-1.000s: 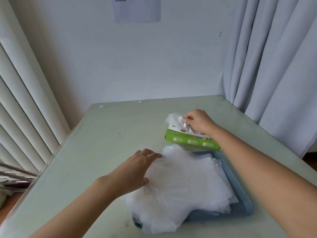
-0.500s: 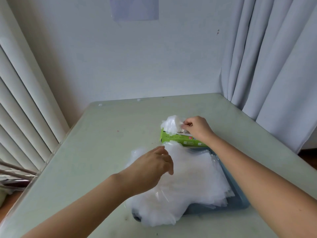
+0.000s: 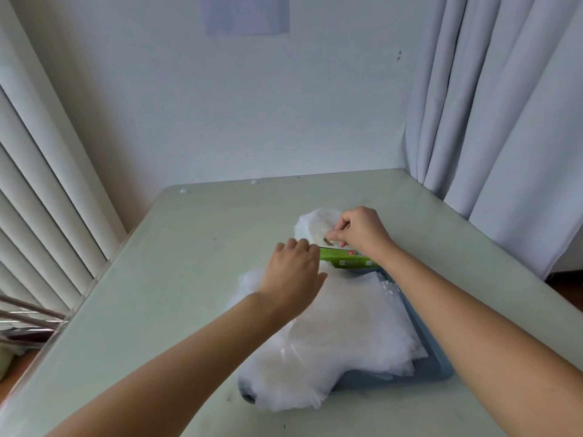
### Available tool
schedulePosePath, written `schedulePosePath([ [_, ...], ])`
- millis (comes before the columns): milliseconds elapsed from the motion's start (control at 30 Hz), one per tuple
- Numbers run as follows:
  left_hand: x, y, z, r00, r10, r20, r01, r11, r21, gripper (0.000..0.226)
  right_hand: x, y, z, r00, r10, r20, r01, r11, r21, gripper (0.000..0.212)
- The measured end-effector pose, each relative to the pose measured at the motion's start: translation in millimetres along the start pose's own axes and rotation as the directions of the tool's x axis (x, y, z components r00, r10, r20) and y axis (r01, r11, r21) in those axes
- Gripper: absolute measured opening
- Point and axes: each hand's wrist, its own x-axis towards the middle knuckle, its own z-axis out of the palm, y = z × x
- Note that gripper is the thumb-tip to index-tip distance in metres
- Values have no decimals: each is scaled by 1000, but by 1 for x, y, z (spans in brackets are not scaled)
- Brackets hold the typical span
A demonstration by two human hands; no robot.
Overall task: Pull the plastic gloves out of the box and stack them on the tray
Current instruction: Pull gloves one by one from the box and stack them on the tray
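While the flat left hand (image 3: 291, 272) touches the green box (image 3: 345, 259) — label illegible — the right hand (image 3: 362, 231) pinches a glove (image 3: 315, 222).

Table (image 3: 189, 279): pale green, glossy top.
Tray (image 3: 437, 357): blue-grey, on the table's near right part.
Glove stack (image 3: 347, 326): clear plastic gloves heaped on the tray, spilling over its left and near edges.
Box (image 3: 344, 259): green carton, lying at the tray's far end.
Loose glove (image 3: 315, 223): crumpled, rising from the box top.
Right hand (image 3: 362, 234): pinches the loose glove above the box.
Left hand (image 3: 293, 272): at the box's left end, fingers bent over it, fingertips hidden.
Curtain (image 3: 504, 105): white, right.
Blinds (image 3: 38, 200): left.
Paper sheet (image 3: 246, 14): on the wall.
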Motion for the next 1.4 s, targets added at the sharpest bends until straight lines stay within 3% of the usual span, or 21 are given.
schedulePosePath([
  [133,11,-9,19,990,131,47,-129,990,-59,61,1,-1,-2,1000,-2,-6,2,1000,-22,23],
  [367,14,-25,34,992,69,108,-55,991,-126,88,0,6,-9,984,-147,99,155,985,-71,28],
  [467,17,-29,35,988,41,152,-15,985,-171,94,1,8,-10,964,-181,193,205,973,-108,21],
  [567,20,-31,37,984,49,174,-16,983,-184,90,2,12,-7,950,-247,193,276,950,-146,4],
  [667,23,-31,35,981,88,172,-52,977,-205,85,2,13,-7,974,-189,123,200,976,-85,13],
  [833,26,-34,34,947,140,290,-4,906,-422,81,3,11,-13,996,-43,79,36,995,95,44],
  [900,25,-34,34,948,146,283,-6,896,-445,75,6,14,-14,995,25,102,-45,979,199,39],
  [967,25,-34,34,951,158,266,-21,891,-454,75,9,15,-17,990,94,108,-128,922,365,14],
  [1033,25,-35,34,953,171,251,-36,884,-467,76,14,15,-22,991,120,66,-137,893,429,18],
  [1167,27,-34,33,942,173,287,-27,892,-451,85,27,6,-34,997,82,-14,-76,965,250,17],
  [1300,29,-34,30,938,137,319,27,887,-461,101,30,-14,-35,1000,17,-6,-17,1000,25,20],
  [1400,30,-33,29,941,139,309,18,891,-454,99,30,-22,-35,998,-30,-48,33,998,61,27],
])
